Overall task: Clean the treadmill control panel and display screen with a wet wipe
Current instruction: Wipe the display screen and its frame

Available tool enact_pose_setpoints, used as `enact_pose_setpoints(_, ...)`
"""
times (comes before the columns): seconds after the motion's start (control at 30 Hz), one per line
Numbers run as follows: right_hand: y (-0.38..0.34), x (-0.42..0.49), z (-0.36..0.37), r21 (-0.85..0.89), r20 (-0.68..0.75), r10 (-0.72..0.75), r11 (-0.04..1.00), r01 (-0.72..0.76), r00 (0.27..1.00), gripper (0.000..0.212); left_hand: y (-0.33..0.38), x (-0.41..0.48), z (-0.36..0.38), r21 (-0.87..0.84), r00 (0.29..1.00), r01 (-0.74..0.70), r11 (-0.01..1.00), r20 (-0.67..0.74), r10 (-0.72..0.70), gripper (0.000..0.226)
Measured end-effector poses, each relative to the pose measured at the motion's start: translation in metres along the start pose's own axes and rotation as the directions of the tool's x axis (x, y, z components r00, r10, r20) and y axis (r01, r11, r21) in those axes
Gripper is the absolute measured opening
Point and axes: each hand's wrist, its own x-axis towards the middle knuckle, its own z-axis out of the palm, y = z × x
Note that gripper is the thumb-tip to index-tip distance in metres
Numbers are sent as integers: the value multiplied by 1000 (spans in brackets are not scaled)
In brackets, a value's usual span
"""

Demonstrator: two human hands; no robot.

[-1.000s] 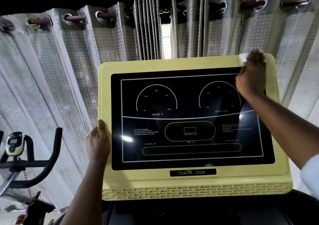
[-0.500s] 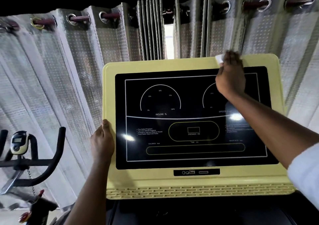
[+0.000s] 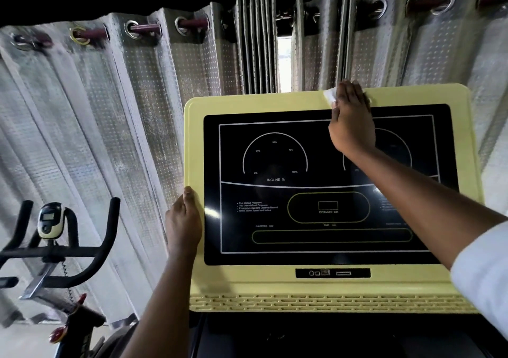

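Along the top rim of the yellow control panel, a little right of its middle, my right hand lies with its fingers stretched forward, pressing the wet wipe flat against the plastic. Most of the wipe is under my fingers; only a small white corner shows at the left side of the hand, just above my thumb and just above the upper border of the black display screen. My wrist and forearm cross the right half of the screen, covering part of the right-hand dial, and my white sleeve shows at the lower right. My left hand grips the panel's left edge about halfway down, thumb on the front rim and fingers out of sight behind it, well apart from the wipe. Behind the panel hangs a silvery eyelet curtain, and an exercise bike stands off to my left.
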Motion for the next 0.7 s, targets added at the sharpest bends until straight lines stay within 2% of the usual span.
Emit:
enact_pose_setpoints(0.13,-13,-1,3,0,-26,25,1000,-25,999,53,2,1,0,9,1000,-10,1000,10,10,66)
enact_pose_setpoints(0.27,-21,-4,6,8,34,-54,999,53,998,55,-3,2,0,-2,1000,8,1000,23,-8,69)
enact_pose_setpoints(0.37,-31,-5,10,27,-28,28,999,-27,999,55,-9,4,3,-5,1000,7,1000,27,-7,71)
enact_pose_setpoints(0.5,-39,-9,12,22,17,-61,998,61,998,56,-8,4,1,-20,1000,-23,1000,18,23,65)
enact_pose_setpoints(0.6,-43,-9,12,34,-45,60,998,-58,997,55,-8,3,2,-24,999,-32,999,16,33,66)
enact_pose_setpoints(0.7,-49,-15,16,21,-4,-78,997,78,997,56,-9,4,2,-33,999,-35,999,7,35,63)
